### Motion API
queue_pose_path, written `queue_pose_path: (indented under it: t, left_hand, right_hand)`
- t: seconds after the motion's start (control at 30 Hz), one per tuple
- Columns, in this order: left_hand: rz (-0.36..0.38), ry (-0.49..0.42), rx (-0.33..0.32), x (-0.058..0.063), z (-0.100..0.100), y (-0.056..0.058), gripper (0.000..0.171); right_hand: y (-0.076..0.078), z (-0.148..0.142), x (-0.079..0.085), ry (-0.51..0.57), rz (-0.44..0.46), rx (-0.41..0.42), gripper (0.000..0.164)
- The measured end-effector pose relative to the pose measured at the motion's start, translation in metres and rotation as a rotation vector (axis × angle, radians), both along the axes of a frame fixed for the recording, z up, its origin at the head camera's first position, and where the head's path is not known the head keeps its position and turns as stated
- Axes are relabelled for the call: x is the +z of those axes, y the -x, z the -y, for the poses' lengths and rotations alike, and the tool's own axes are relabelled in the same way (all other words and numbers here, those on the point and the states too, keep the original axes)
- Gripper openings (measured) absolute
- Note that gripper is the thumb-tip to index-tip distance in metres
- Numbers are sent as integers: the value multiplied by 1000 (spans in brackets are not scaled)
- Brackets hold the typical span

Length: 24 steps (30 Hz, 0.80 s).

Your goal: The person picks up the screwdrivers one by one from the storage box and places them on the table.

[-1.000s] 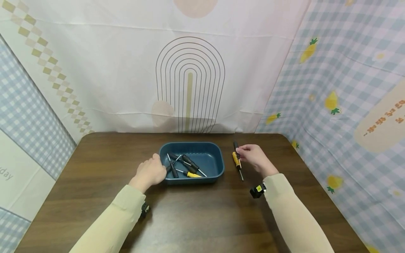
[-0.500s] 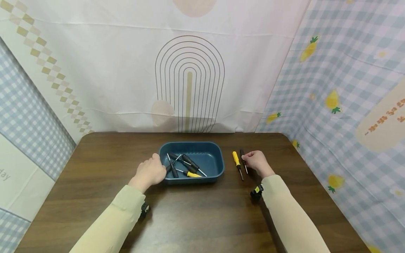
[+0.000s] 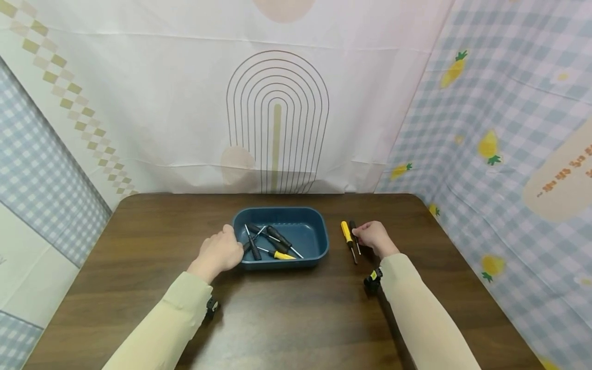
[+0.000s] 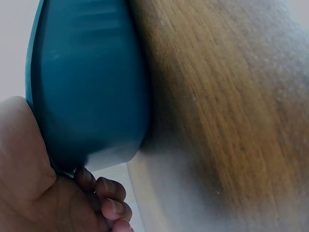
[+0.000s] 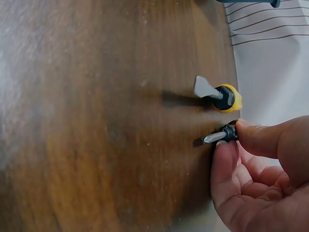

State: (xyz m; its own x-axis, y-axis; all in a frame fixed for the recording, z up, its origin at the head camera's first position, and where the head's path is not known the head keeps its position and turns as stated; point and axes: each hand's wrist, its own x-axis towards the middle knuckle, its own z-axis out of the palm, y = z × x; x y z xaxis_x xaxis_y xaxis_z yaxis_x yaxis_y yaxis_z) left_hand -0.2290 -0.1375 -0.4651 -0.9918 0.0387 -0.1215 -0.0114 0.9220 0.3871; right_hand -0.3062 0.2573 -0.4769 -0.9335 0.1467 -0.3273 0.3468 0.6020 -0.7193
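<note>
My left hand [image 3: 221, 250] grips the left rim of a blue plastic bin [image 3: 302, 209]; the left wrist view shows its fingers curled at the edge of the bin wall [image 4: 91, 72]. Several screwdrivers lie crossed inside, most with black handles, one with a yellow handle [image 3: 282, 255]. Right of the bin, my right hand [image 3: 375, 237] pinches a black-handled screwdriver [image 3: 354, 231] between thumb and fingers. Its cross-shaped tip [image 5: 215, 137] faces the wrist camera. Close on its left lies a yellow-handled screwdriver [image 3: 346, 232] with a flat blade [image 5: 205, 88].
The brown wooden table [image 3: 287, 318] has a patterned cloth [image 3: 185, 103] hanging behind its far edge. A checked cloth [image 3: 499, 154] hangs along the right side. Small black wrist cameras sit under both sleeves.
The right hand has moved the black-handled screwdriver from over the yellow one to its right side, then slightly left, close beside it. The left hand stays at the bin.
</note>
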Motion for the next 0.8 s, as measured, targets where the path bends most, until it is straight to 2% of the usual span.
queue_pose_path:
  t: [0.8]
  left_hand:
    - [-5, 14, 9, 2, -2, 0, 33]
  right_hand:
    - [1, 2, -2, 78, -28, -29, 20]
